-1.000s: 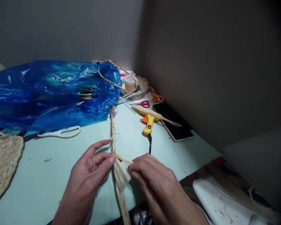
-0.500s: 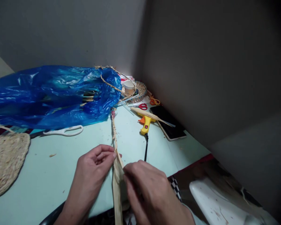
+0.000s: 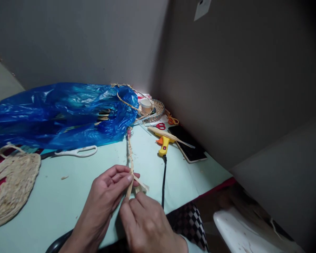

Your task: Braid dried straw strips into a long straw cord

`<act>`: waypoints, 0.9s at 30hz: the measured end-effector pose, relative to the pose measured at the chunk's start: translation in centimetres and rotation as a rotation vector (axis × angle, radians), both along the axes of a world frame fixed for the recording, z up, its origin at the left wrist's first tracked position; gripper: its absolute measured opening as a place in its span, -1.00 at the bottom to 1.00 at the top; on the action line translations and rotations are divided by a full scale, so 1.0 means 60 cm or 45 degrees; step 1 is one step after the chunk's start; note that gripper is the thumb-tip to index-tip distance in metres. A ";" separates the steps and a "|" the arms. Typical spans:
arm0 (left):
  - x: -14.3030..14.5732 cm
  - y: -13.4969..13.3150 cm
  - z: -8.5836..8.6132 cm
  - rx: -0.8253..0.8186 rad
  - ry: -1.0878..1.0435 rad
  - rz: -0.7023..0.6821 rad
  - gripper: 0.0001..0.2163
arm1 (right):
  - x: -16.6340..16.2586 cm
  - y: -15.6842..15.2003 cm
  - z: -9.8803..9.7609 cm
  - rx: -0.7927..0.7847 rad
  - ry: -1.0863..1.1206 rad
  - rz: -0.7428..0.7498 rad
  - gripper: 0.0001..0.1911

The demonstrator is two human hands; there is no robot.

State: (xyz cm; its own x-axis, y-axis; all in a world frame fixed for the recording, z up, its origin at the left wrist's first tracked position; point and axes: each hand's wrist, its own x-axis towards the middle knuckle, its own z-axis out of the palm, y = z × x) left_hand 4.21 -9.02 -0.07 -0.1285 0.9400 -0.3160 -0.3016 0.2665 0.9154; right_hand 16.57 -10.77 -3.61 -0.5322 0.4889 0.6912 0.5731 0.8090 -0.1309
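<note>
A thin braided cord of dry, straw-coloured husk strips (image 3: pixel 131 154) runs toward me from a reddish tied end beside the blue bag. My left hand (image 3: pixel 113 188) pinches the cord between thumb and fingers where the loose strips leave it. Just below, my right hand (image 3: pixel 147 221) is closed on a strand of the husk, its fingertips partly hidden behind the knuckles. One pale loose strip (image 3: pixel 141 183) sticks out to the right between the two hands.
Behind lies a blue plastic bag (image 3: pixel 76 123). White-handled scissors (image 3: pixel 79 151) and a woven mat piece (image 3: pixel 15 189) are at left. A yellow glue gun (image 3: pixel 163 147), a tablet (image 3: pixel 195 151), red-handled scissors (image 3: pixel 160 125) and a small basket (image 3: pixel 159 109) sit at right.
My right hand has moved left and down, closer under my left hand. The wide strip that hung down is now out of sight, and a loose end points right. The view has tilted slightly up.
</note>
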 end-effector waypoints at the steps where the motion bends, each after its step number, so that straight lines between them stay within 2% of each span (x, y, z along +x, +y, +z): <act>1: -0.001 -0.001 0.000 0.006 -0.008 -0.003 -0.78 | 0.007 0.004 0.006 -0.055 -0.002 0.065 -0.69; 4: -0.003 -0.003 0.000 0.015 -0.026 0.014 -0.76 | 0.034 0.018 0.044 -0.362 0.098 0.159 -0.80; 5: -0.004 -0.003 0.000 0.006 -0.038 0.025 -0.76 | 0.043 0.023 0.059 -0.471 0.179 0.081 -0.82; 7: -0.005 -0.005 0.002 -0.028 -0.062 0.054 -0.75 | 0.055 0.036 0.081 -0.555 0.299 -0.097 -0.83; 9: -0.005 -0.006 0.005 -0.054 -0.069 0.076 -0.73 | 0.058 0.050 0.088 -0.722 0.323 -0.102 -0.77; 11: -0.004 -0.007 0.006 -0.055 -0.050 0.090 -0.71 | 0.052 0.067 0.080 -0.972 0.301 0.040 -0.68; 15: -0.006 -0.008 0.001 0.035 0.059 0.101 -0.72 | 0.030 0.096 0.052 -1.397 0.321 0.407 -0.73; 18: -0.009 -0.010 -0.005 0.125 0.231 0.132 -0.75 | 0.021 0.105 0.045 -1.455 0.335 0.443 -0.73; 25: -0.008 -0.027 -0.014 0.153 0.578 0.148 -0.75 | 0.014 0.091 0.042 -1.310 0.428 0.334 -0.69; 27: -0.007 -0.031 -0.016 0.165 0.749 0.165 -0.76 | 0.012 0.086 0.038 -1.267 0.413 0.277 -0.70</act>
State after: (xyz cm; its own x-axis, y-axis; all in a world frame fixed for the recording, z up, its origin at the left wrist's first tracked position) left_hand 3.76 -10.91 -1.02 -0.3623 0.9311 -0.0418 0.2416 0.1371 0.9606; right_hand 17.30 -5.59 -1.32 -0.5382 0.8280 0.1575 0.2488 0.3346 -0.9089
